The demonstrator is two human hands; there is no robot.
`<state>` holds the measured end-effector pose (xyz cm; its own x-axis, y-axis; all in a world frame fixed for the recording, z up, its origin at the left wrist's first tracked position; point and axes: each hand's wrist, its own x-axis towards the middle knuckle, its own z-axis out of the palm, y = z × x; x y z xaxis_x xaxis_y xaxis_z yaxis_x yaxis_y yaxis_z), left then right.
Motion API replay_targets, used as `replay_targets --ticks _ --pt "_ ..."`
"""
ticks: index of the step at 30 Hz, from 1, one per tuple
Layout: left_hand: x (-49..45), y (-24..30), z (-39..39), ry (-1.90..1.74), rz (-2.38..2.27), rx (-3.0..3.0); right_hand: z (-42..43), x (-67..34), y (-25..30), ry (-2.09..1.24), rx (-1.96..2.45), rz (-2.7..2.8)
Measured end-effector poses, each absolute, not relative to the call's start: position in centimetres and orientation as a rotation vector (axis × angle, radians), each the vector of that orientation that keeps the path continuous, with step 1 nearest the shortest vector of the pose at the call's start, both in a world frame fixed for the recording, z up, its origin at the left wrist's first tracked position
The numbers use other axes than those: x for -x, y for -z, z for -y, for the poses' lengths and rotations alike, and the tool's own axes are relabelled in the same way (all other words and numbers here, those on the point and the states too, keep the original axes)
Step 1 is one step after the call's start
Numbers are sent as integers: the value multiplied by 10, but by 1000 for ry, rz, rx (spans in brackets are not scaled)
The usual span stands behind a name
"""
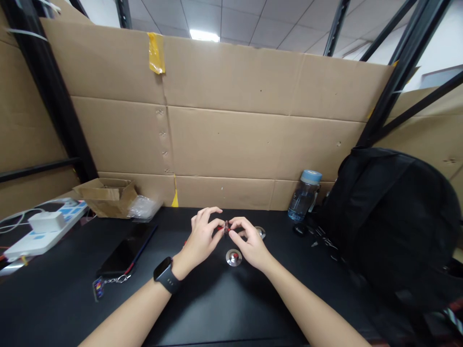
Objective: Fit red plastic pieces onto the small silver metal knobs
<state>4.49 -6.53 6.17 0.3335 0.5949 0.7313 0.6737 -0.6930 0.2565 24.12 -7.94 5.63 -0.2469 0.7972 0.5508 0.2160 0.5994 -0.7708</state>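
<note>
My left hand (203,235), with a black watch (167,274) on the wrist, pinches the left side of a small metal disc with red parts (226,229), which looks like a finger cymbal seen edge-on. From the other side, the thumb and forefinger of my right hand (250,241) close on its red part. Just below the hands, a shiny domed finger cymbal (234,257) with a red centre lies on the black table (220,308). Another silver finger cymbal (260,233) is partly hidden behind my right hand. A bit of red shows beside my left hand.
To the left lie a phone (126,250) with a keychain (98,288), a white power strip (47,236), an open cardboard box (108,197) and clear plastic wrap (144,208). A water bottle (304,197) and a black backpack (394,226) stand at right. Cardboard walls the back.
</note>
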Motion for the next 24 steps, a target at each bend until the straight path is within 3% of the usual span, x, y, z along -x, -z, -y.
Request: replay_targets --ticks 14,24 --pt "-42 -62 64 1245 1258 2654 75 -247 -53 -544 930 1944" --pt "-37 -60 64 978 1140 2914 76 -256 -59 -348 919 2090"
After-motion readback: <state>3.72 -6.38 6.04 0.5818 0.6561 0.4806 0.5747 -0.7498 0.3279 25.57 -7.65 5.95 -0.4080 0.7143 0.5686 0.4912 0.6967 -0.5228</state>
